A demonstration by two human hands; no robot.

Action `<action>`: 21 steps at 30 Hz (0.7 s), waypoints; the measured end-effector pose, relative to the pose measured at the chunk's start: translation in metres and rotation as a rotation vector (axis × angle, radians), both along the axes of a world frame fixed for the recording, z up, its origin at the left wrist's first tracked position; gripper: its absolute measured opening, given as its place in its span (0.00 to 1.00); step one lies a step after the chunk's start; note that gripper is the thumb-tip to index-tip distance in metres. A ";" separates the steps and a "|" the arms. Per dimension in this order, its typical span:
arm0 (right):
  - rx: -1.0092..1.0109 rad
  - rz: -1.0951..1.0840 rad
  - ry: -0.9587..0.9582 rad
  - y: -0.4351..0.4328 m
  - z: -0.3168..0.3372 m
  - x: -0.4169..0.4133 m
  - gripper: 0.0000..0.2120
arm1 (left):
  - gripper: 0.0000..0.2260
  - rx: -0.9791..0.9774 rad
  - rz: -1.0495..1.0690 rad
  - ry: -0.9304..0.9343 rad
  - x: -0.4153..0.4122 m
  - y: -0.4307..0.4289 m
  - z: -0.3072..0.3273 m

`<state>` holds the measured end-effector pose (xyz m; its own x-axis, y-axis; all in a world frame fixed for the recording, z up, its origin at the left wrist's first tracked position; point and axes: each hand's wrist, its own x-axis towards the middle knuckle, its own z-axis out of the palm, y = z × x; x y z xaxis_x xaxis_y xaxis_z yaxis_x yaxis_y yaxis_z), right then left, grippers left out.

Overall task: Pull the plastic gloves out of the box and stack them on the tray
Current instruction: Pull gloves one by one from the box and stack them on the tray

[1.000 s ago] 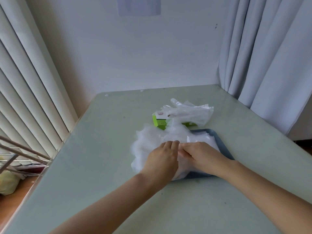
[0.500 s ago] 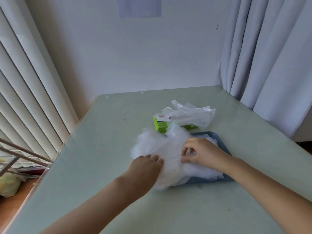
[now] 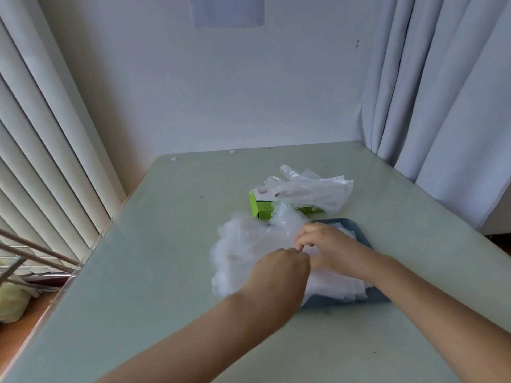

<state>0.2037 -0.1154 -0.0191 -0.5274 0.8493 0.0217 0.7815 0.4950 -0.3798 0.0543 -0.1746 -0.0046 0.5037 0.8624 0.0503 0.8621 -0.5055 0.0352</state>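
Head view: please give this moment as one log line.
left hand: at glove pile, grip hidden | right hand: fingers pinch glove pile | glove pile: on tray, overhanging | box: behind tray, gloves protruding

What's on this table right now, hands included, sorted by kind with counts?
Green box: 1
Blue tray: 1
Glove heaps: 2, tray heap, box heap; single gloves uncountable
Hands: 2, left hand, right hand
Total: 6

Glove pile [image 3: 243, 250]: thin translucent plastic film, crinkled, slight sheen. Loose glove [image 3: 312, 189] on box: clearer film, wrinkled, glossy. Box [image 3: 261, 212]: green cardboard, smooth printed face. Tray [image 3: 345, 303]: grey-blue, matt, looks plastic. Table [image 3: 154, 286]: smooth, faintly reflective top. Curtain [image 3: 442, 106]: matt cloth.
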 end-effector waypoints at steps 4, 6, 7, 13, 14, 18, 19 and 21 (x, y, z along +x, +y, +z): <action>0.046 -0.132 0.077 0.008 -0.001 -0.001 0.09 | 0.28 -0.130 0.071 0.128 -0.011 0.019 -0.026; -0.022 -0.234 0.141 0.016 0.001 -0.004 0.17 | 0.29 -0.170 0.052 0.141 -0.017 0.017 -0.035; -0.080 -0.284 0.151 0.020 0.003 -0.005 0.21 | 0.29 -0.174 0.046 0.129 -0.018 0.016 -0.037; -0.137 -0.442 -0.182 0.029 0.016 -0.012 0.28 | 0.31 -0.216 0.071 0.013 -0.019 0.012 -0.038; -0.130 -0.451 -0.220 0.030 0.016 -0.011 0.30 | 0.31 -0.225 0.080 0.000 -0.019 0.010 -0.035; -0.211 -0.404 -0.076 0.037 0.014 -0.003 0.33 | 0.31 -0.250 0.099 -0.003 -0.019 0.007 -0.033; -0.256 -0.378 0.023 0.035 0.016 -0.001 0.33 | 0.31 -0.254 0.100 0.000 -0.019 0.006 -0.032; -0.346 -0.291 0.173 0.032 0.021 0.001 0.26 | 0.32 -0.263 0.102 0.002 -0.019 0.007 -0.032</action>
